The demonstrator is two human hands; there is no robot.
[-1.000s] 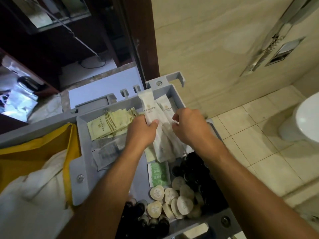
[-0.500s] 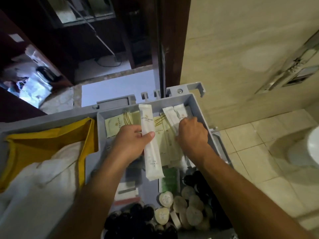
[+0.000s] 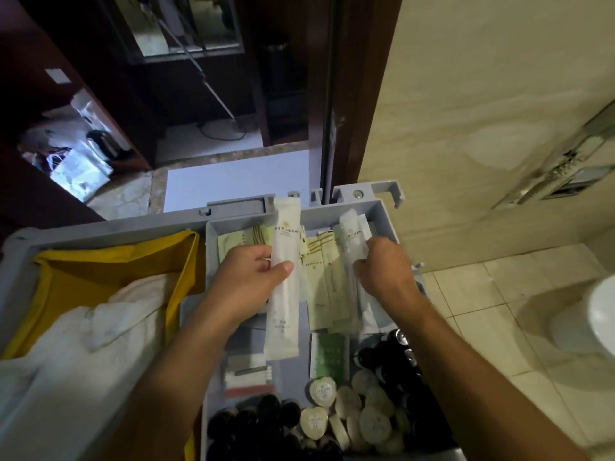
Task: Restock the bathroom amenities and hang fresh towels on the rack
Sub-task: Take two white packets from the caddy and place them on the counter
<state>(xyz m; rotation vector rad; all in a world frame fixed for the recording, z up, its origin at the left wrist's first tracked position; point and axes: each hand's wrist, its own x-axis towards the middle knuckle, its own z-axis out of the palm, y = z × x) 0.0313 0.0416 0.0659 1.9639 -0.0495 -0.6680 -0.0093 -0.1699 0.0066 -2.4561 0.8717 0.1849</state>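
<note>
A grey cart tray (image 3: 382, 207) holds amenities: pale green sachets (image 3: 321, 287), round white soap packs (image 3: 362, 417), small dark bottles (image 3: 253, 424) and a green-printed packet (image 3: 329, 356). My left hand (image 3: 246, 281) is shut on a long white packet (image 3: 284, 277), held upright over the tray. My right hand (image 3: 382, 267) grips another long white packet (image 3: 351, 237) at the tray's right side, among the sachets. White towels (image 3: 83, 354) lie in the yellow bag (image 3: 100, 264) on the cart's left.
A dark wooden door frame (image 3: 346, 94) stands behind the cart. Beige tiled wall and floor (image 3: 499, 294) lie to the right, with a white toilet (image 3: 599, 321) at the right edge. A dark cabinet with a kettle (image 3: 100, 144) is at the far left.
My left hand has lifted one long white packet away from the pile. My right hand has moved to the tray's right side onto another white packet. The view has shifted left.
</note>
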